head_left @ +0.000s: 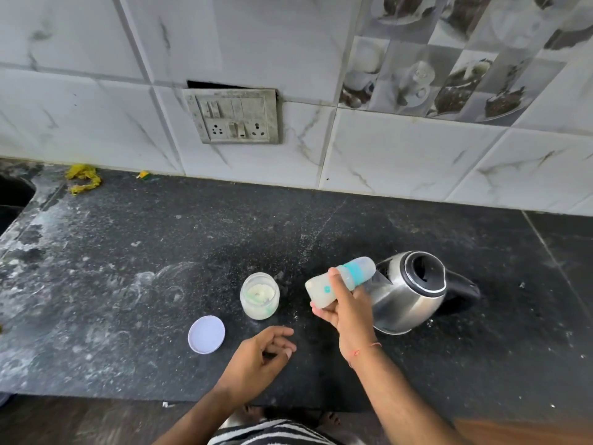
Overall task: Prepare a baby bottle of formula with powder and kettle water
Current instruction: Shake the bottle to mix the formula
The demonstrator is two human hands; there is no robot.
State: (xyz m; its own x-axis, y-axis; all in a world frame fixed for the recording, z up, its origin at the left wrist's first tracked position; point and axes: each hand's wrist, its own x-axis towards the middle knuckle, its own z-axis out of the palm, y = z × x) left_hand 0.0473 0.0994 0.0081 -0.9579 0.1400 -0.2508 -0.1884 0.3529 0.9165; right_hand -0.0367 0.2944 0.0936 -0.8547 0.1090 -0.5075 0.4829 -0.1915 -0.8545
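My right hand [348, 308] grips a baby bottle [321, 290] full of milky liquid and holds it tilted almost on its side above the counter. Its teal collar and clear cap [361, 269] point up and right toward the kettle. The steel kettle [407, 295] stands just right of the bottle with its lid open and its black handle at the right. An open jar of formula powder [260, 295] stands to the left of the bottle. The jar's white lid [206, 334] lies flat at the jar's near left. My left hand [261, 356] hovers low over the counter, fingers loosely curled, holding nothing.
The black stone counter [128, 268] is dusted with white powder. A sink edge [14, 191] shows at the far left, with yellow scraps [81, 178] by the wall. A switch and socket plate [236, 118] sits on the tiled wall. The counter's front edge runs near my body.
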